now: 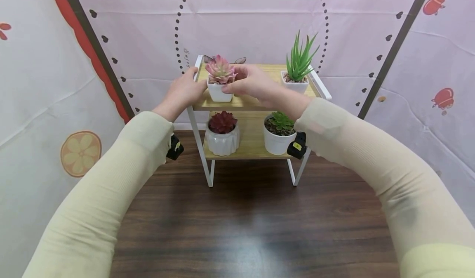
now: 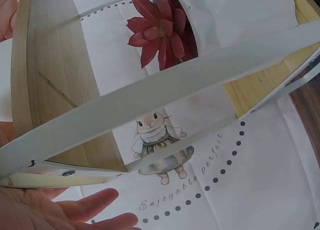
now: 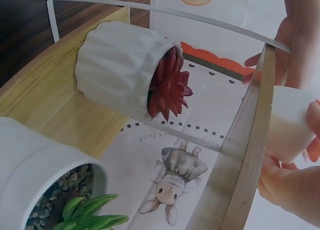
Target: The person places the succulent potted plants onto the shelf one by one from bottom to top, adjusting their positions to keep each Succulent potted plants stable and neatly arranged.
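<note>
A white pot with a pink succulent is at the left end of the upper shelf, near its front edge. My right hand pinches the pot's right side, thumb in front and fingers behind. The same pot shows beyond the board edge in the right wrist view. My left hand rests at the shelf's left white rail, its thumb close beside the pot. In the left wrist view, the left hand's fingers extend loosely outside the rail.
On the upper shelf's right end stands an aloe-like plant in a white pot. The lower shelf holds a dark red succulent in a ribbed white pot and a green succulent in a round white pot. Printed cloth hangs behind; the floor is dark wood.
</note>
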Motion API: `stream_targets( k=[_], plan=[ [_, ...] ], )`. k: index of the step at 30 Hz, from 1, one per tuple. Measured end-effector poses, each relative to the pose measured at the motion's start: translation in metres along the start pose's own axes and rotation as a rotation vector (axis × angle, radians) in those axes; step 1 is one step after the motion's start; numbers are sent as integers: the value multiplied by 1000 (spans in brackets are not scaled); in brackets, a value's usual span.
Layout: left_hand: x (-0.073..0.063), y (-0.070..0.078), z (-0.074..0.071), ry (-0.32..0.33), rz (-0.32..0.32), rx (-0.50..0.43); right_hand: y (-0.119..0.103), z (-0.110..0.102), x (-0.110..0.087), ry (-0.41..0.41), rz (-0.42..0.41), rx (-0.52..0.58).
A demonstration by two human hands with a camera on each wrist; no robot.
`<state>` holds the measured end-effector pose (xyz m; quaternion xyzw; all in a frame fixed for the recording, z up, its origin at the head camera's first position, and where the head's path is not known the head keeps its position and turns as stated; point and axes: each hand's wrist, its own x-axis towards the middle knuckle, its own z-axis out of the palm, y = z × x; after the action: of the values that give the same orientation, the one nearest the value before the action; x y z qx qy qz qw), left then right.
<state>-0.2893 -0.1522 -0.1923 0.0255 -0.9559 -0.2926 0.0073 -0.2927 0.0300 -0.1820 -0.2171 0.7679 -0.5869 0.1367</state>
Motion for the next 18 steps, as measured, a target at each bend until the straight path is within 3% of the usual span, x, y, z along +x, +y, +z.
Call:
stream_targets(
  k=[18],
  plan=[
    [-1,1,0,4,2,-8,1,0,1,-34,-13,-46]
  ],
)
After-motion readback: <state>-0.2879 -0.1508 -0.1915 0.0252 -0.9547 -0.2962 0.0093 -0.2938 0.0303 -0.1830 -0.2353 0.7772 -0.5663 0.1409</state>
